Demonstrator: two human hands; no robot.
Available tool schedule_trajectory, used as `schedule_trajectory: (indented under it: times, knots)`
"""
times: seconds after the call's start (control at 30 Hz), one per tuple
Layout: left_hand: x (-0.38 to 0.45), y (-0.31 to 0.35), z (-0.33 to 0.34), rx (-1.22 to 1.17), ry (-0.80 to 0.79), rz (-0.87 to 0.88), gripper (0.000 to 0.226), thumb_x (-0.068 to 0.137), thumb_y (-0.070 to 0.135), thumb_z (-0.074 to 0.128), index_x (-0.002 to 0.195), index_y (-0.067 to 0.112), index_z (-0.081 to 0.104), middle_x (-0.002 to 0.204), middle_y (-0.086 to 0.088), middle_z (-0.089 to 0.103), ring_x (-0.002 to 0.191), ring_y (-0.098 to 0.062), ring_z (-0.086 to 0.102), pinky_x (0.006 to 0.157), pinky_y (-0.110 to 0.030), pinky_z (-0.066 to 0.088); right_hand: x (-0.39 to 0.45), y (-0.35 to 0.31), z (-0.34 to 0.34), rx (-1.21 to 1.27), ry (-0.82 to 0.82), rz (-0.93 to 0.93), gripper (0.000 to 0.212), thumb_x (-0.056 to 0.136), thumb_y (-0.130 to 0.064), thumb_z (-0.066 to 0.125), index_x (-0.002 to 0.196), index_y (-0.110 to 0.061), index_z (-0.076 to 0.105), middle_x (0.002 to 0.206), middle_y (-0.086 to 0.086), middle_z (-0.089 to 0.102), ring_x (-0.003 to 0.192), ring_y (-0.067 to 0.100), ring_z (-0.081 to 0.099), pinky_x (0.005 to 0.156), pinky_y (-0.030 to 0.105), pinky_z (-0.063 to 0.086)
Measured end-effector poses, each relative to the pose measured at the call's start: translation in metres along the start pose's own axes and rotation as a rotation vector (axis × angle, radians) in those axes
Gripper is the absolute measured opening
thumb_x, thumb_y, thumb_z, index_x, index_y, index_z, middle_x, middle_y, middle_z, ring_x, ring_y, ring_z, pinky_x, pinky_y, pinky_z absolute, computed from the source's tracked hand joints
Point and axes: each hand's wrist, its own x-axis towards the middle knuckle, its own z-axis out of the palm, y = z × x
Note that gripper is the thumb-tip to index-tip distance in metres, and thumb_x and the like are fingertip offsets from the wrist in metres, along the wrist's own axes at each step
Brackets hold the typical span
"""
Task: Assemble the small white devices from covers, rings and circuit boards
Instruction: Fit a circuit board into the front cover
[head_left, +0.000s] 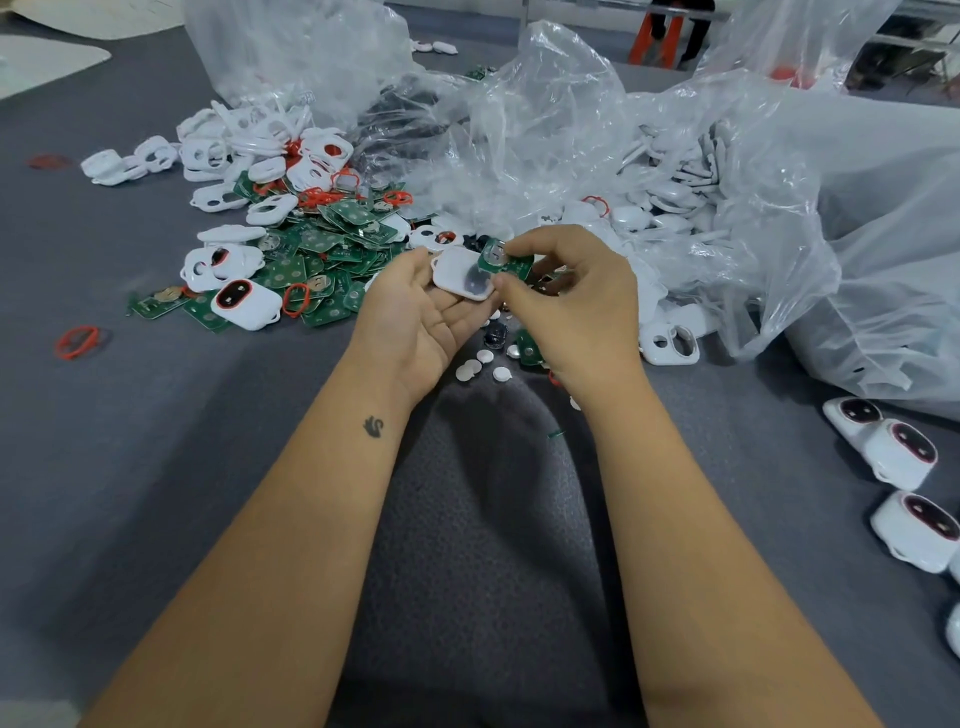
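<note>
While your left hand (415, 306) cradles a white cover (464, 274) with a dark oval window above the grey worktop (156, 467), your right fingers (506, 283) pinch a green circuit board (506, 258) at its far-right edge, loose boards (317, 249) heaped left and plastic bags (701, 171) crowding beyond.

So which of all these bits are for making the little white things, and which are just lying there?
For the job:
white cover in the left hand
green circuit board pinched by the right hand
board pile
red rings
loose covers

Just lying about:
clear plastic bags
finished devices
grey cloth
</note>
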Motion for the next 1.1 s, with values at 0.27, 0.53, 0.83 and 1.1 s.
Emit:
schedule_trajectory:
  times: [0.27,0.53,0.83,1.1]
  knots:
    - [-0.0018,-0.0034,0.0024,0.082,-0.038,-0.038,0.039,0.105,0.022,0.028,0.118,-0.001,0.057,0.12,-0.024,0.061,0.108,-0.034,0.057,0.093,-0.039,0.051,-0.0029,0.0026,0.0033,-0.182,-0.095,-0.13,0.02,0.076,-0.016,0.075,0.095,-0.022,0.074,0.098,-0.012,0.065,0.095,0.01,0.055,0.084,0.024,0.044]
    - [-0.001,-0.0046,0.0032,0.101,-0.056,-0.038,0.033,0.104,0.019,0.034,0.114,0.001,0.059,0.102,-0.018,0.067,0.091,-0.03,0.065,0.093,-0.038,0.052,-0.003,-0.0012,0.0039,-0.239,-0.087,-0.134,0.019,0.078,-0.014,0.073,0.096,-0.017,0.075,0.102,-0.005,0.067,0.099,0.018,0.054,0.087,0.029,0.043]
    - [0.0004,-0.0065,0.0029,0.081,-0.085,-0.048,0.028,0.102,0.016,0.04,0.101,0.001,0.064,0.092,-0.019,0.07,0.085,-0.027,0.07,0.073,-0.031,0.061,-0.0035,0.0001,0.0055,-0.277,-0.082,-0.172,0.018,0.077,-0.014,0.074,0.094,-0.018,0.074,0.101,-0.006,0.067,0.096,0.015,0.05,0.079,0.013,0.034]
    - [-0.0009,-0.0074,0.0033,0.066,-0.056,-0.038,0.02,0.102,0.012,0.042,0.095,0.0,0.057,0.082,-0.019,0.063,0.073,-0.025,0.069,0.081,-0.034,0.06,-0.004,0.0025,0.0068,-0.27,-0.074,-0.197,0.019,0.077,-0.017,0.073,0.095,-0.021,0.075,0.1,-0.009,0.067,0.096,0.013,0.048,0.08,0.013,0.034]
